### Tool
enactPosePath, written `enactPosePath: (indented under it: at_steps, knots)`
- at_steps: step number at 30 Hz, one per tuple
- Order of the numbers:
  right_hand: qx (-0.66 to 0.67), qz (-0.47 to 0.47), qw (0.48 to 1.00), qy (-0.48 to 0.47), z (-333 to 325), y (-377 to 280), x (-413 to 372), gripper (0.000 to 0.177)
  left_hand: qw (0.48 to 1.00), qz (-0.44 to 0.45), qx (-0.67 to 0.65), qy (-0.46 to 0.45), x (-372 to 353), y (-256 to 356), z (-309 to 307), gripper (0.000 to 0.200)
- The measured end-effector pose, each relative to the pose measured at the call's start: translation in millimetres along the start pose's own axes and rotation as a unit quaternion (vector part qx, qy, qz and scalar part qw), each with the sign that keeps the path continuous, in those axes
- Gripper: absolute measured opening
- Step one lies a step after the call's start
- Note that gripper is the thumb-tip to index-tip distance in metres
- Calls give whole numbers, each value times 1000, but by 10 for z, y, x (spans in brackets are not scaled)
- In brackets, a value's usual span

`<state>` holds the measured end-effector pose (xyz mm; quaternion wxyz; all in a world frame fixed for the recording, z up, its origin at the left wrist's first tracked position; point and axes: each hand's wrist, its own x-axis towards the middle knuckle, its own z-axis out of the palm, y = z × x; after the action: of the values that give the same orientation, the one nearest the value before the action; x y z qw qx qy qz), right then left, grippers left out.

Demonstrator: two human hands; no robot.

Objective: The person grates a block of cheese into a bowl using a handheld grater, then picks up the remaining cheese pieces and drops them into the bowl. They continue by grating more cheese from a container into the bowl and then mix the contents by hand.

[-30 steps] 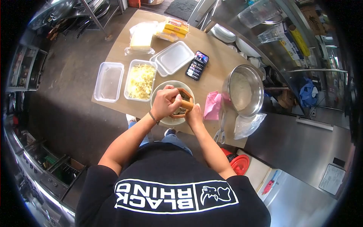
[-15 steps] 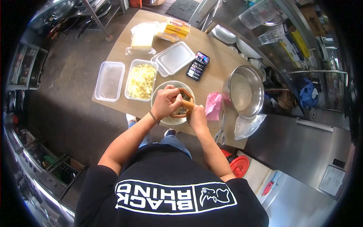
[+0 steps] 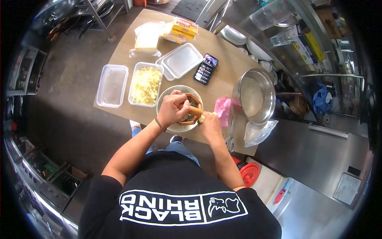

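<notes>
Over a pale round bowl (image 3: 163,107) at the table's near edge is a brown octagonal wooden tool (image 3: 197,101) with a thick wooden handle (image 3: 195,111). My left hand (image 3: 173,108) is closed around the tool's left side and the handle's end. Just right of the bowl, my right hand (image 3: 210,125) has its fingers pressed together at the handle's other end, around something small and pale that I cannot make out. Dark material shows inside the tool. A tub of shredded pale yellow food (image 3: 147,85) stands left of the bowl.
An empty clear tub (image 3: 112,86) and a white lid (image 3: 182,61) lie beyond. Further right are a phone (image 3: 205,69), a pink cloth (image 3: 223,110), tongs (image 3: 230,143), a steel bowl (image 3: 269,95) and a plastic bag (image 3: 259,133). Yellow packs (image 3: 184,28) sit at the back.
The whole view has shifted slightly. My right hand has moved slightly down and away from the handle's end, and something pale now shows at its fingertips. My left hand keeps its hold.
</notes>
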<state>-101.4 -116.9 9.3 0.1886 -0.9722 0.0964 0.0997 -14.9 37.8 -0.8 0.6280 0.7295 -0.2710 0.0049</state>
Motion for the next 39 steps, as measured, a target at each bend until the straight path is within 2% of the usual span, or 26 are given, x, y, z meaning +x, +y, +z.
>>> enactPosePath:
  at_steps: [2,9,11,14,15,17,20,24,27,29,33,35,38,39]
  knots:
    - [-1,33,999,11,111,-25,24,11,1000,-8,1,2,12,-22,6,14]
    - [78,56,995,38,580,169,157,14,1000,-4,-2,5,23,-4,8,17]
    - [111,38,993,19,628,216,191,15,1000,1,-4,12,21,7,8,17]
    - [82,61,994,-31,690,331,184,14,1000,7,1,19,17,18,15,15]
    - [81,59,995,-29,614,342,169,14,1000,10,9,11,19,-4,11,15]
    - [74,-17,997,2,383,285,72,11,1000,9,18,6,16,-15,-14,15]
    - [37,1,999,7,222,114,24,9,1000,5,17,-3,18,19,-9,14]
    - [37,-12,999,20,516,222,122,8,1000,-8,6,6,-6,24,-1,15]
    - [62,37,997,9,651,245,151,10,1000,-14,6,16,-1,16,11,17]
    - [134,60,988,57,905,380,170,22,1000,-9,10,17,4,2,12,17]
    - [166,76,983,10,678,278,153,15,1000,-17,7,18,-41,29,9,17]
    - [82,62,994,-47,482,222,148,14,999,-28,8,21,12,33,10,17]
    - [88,0,996,-4,302,232,55,12,1000,-12,8,14,-12,28,-1,17]
    - [50,20,998,-36,245,148,67,11,1000,-8,-2,18,-11,26,4,18]
